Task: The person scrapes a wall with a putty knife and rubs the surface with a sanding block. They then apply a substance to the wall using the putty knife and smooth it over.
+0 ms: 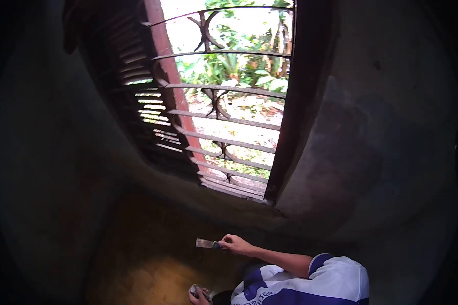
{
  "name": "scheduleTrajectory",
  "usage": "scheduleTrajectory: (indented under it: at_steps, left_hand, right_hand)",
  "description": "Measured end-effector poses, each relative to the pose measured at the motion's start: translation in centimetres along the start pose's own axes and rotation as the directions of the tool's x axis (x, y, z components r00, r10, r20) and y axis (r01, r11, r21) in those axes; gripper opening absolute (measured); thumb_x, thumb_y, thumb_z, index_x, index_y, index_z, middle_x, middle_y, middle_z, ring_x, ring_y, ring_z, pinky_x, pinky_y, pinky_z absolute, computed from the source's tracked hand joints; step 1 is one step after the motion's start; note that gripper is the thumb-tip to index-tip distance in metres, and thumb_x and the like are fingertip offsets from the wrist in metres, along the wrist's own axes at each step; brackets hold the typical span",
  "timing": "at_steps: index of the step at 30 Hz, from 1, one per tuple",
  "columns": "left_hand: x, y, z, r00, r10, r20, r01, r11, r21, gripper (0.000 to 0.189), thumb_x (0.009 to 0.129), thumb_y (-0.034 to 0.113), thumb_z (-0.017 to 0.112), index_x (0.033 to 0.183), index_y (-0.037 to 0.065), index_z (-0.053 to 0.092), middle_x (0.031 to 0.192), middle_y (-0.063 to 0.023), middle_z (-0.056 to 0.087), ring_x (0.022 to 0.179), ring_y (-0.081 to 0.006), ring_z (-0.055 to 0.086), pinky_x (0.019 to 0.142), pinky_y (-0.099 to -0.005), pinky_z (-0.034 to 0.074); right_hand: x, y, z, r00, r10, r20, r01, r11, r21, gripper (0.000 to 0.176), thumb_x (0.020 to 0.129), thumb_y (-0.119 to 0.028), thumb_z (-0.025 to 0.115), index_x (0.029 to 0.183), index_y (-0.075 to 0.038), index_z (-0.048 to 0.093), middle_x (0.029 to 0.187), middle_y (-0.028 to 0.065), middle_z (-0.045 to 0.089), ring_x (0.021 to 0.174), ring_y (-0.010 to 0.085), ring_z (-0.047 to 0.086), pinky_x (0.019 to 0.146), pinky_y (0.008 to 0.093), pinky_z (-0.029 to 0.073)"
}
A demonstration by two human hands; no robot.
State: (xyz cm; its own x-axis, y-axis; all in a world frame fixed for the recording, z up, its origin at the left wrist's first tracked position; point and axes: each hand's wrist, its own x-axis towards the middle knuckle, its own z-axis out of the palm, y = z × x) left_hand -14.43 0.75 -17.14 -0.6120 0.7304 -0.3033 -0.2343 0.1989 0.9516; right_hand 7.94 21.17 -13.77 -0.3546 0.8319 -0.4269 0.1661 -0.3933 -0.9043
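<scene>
My right hand (231,244) is closed round the handle of a flat-bladed scraper (206,243), whose blade points left over the dark floor. At the bottom edge, my left hand (201,297) has its fingers bent round a small grey-white object (193,290), too small and dim to name. The left hand is lower in the view than the right hand, and the two are apart. My bare right forearm runs back to a white and dark-blue shirt (315,278).
A tall window (249,91) with curved metal bars shows bright plants outside. A dark louvred shutter (142,96) stands at its left. Rough, dim walls (361,152) flank the window. The brownish floor (158,274) has a lit patch near my left hand.
</scene>
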Motion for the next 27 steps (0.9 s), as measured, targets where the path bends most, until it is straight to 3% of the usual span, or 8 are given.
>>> scheduleTrajectory:
  at_steps: [3,6,7,14,18,19,23,27]
  left_hand:
    - [3.9,2.4,0.2,0.984,-0.05,0.168,0.044,0.998,0.044,0.022,0.099,0.027,0.059,0.086,0.009,0.058,0.062,0.0039,0.052,0.048,-0.0026,0.04,0.041,-0.0198,0.027]
    - [6.3,4.8,1.7,0.983,-0.069,0.171,0.079,0.995,-0.052,0.023,0.098,0.028,0.06,0.086,0.009,0.058,0.059,0.0045,0.051,0.045,-0.0031,0.039,0.04,-0.0206,0.025]
    - [8.7,4.4,0.3,0.93,0.043,0.365,-0.077,0.994,0.079,0.018,0.098,0.027,0.061,0.094,0.009,0.058,0.063,0.0002,0.056,0.043,-0.0049,0.04,0.038,-0.022,0.026]
    - [19.6,6.3,-4.4,0.707,-0.206,0.677,0.037,0.966,0.255,0.017,0.097,0.022,0.061,0.104,0.009,0.054,0.072,-0.0088,0.065,0.048,-0.0147,0.058,0.039,-0.0236,0.043]
    - [23.2,8.9,-2.9,0.589,-0.309,0.746,0.011,0.927,0.375,0.018,0.098,0.02,0.058,0.104,0.006,0.049,0.094,-0.0142,0.066,0.065,-0.0189,0.067,0.045,-0.031,0.053]
    - [24.7,8.8,-2.3,0.456,-0.379,0.805,0.058,0.915,0.399,0.016,0.098,0.012,0.056,0.11,0.005,0.048,0.106,-0.0142,0.064,0.084,-0.0205,0.068,0.062,-0.0333,0.059]
    - [26.0,6.4,2.8,0.426,-0.192,0.884,-0.119,0.957,0.265,0.021,0.1,0.024,0.055,0.102,0.008,0.041,0.083,-0.0135,0.067,0.05,-0.0181,0.062,0.042,-0.0254,0.047]
    - [23.3,6.3,9.5,0.342,-0.108,0.933,-0.267,0.941,0.207,0.015,0.102,0.02,0.052,0.099,0.006,0.051,0.077,-0.0052,0.063,0.059,-0.0073,0.051,0.055,-0.0217,0.042]
  right_hand:
    - [0.3,0.9,-0.1,0.998,-0.019,-0.063,0.016,0.999,-0.045,0.05,0.084,-0.047,0.073,0.108,-0.003,0.065,0.088,0.0055,0.066,0.079,0.0129,0.062,0.071,0.0291,0.05]
    - [0.0,3.4,0.1,0.986,-0.085,-0.144,0.08,0.996,-0.044,0.049,0.086,-0.044,0.072,0.112,-0.003,0.064,0.081,0.0002,0.063,0.068,0.0087,0.056,0.062,0.0253,0.046]
    - [-1.8,1.5,0.5,0.986,0.035,-0.163,-0.033,0.999,0.014,0.047,0.089,-0.042,0.068,0.113,-0.002,0.064,0.08,0.0006,0.063,0.067,0.0085,0.056,0.06,0.0249,0.046]
    - [-6.9,6.8,7.8,0.82,0.2,-0.536,-0.004,0.939,0.344,0.04,0.092,-0.044,0.063,0.095,-0.004,0.062,0.072,-0.0001,0.06,0.06,0.0082,0.055,0.053,0.0266,0.044]
    - [-10.8,7.2,13.3,0.741,0.277,-0.612,0.07,0.874,0.481,0.034,0.09,-0.04,0.069,0.092,-0.008,0.059,0.067,-0.0031,0.054,0.053,0.0061,0.049,0.048,0.0236,0.039]
    - [-11.6,7.5,14.4,0.719,0.276,-0.638,0.105,0.865,0.491,0.033,0.089,-0.038,0.07,0.093,-0.008,0.058,0.067,-0.0034,0.053,0.052,0.0059,0.049,0.048,0.0235,0.039]
    - [-13.8,9.7,17.3,0.608,0.324,-0.725,0.306,0.747,0.59,0.032,0.086,-0.032,0.075,0.099,-0.008,0.059,0.067,-0.0041,0.051,0.051,0.005,0.047,0.045,0.0235,0.038]
    - [-14.9,10.1,16.7,0.49,0.361,-0.793,0.255,0.811,0.527,0.027,0.083,-0.029,0.077,0.089,-0.007,0.062,0.063,-0.0038,0.052,0.048,0.0042,0.046,0.044,0.0226,0.037]
